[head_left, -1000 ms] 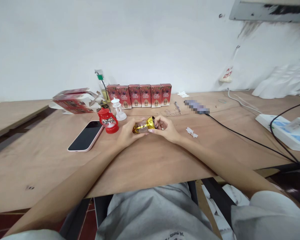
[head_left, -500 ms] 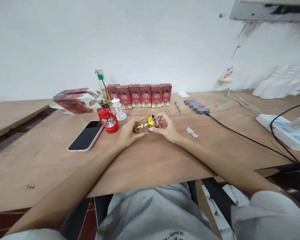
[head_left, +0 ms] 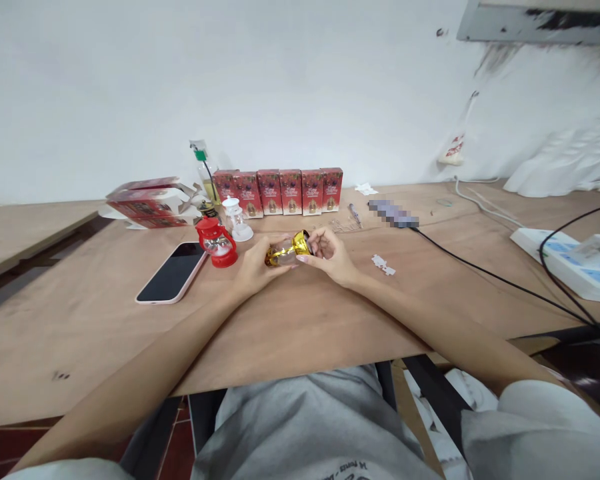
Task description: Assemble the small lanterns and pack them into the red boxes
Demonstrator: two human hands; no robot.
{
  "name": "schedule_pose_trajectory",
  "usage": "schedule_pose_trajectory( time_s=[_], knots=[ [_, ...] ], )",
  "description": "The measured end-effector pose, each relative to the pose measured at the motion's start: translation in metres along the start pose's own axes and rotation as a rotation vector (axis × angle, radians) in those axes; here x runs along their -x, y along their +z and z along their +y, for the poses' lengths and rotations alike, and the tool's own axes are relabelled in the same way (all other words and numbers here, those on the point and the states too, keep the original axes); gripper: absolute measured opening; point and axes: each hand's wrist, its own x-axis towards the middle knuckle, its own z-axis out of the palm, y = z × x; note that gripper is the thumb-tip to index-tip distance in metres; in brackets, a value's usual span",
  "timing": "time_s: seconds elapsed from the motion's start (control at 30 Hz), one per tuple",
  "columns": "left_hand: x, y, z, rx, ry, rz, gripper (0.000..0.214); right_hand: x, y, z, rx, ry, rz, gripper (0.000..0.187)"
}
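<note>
Between my hands a small gold lantern [head_left: 284,252] with a clear middle lies on its side above the table. My left hand [head_left: 258,267] is wrapped round its left end. My right hand [head_left: 333,257] pinches the gold base at the right end, with the fingertips at its dark underside. To the left stand a red lantern [head_left: 218,243] and a white lantern [head_left: 238,220], both upright. Behind the red one, a dark bronze lantern [head_left: 207,209] is partly hidden.
Several red printed boxes [head_left: 291,193] stand in a row near the wall, beside a pump bottle [head_left: 206,173]. A phone [head_left: 173,273] lies at left. A screwdriver-like tool [head_left: 355,215], white plastic pieces [head_left: 383,265] and a power strip [head_left: 570,260] with black cables are to the right.
Both hands keep their hold on the gold lantern in nearly the same place. The fingers of my right hand have shifted slightly at the base.
</note>
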Motion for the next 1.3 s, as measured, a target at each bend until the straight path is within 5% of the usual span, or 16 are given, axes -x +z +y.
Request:
schedule_pose_trajectory(
  time_s=[1.3],
  knots=[
    [0.0005, 0.0014, -0.0059, -0.002, 0.011, 0.019, 0.057, -0.0013, 0.0047, 0.004, -0.005, 0.045, 0.072, 0.052]
  ],
)
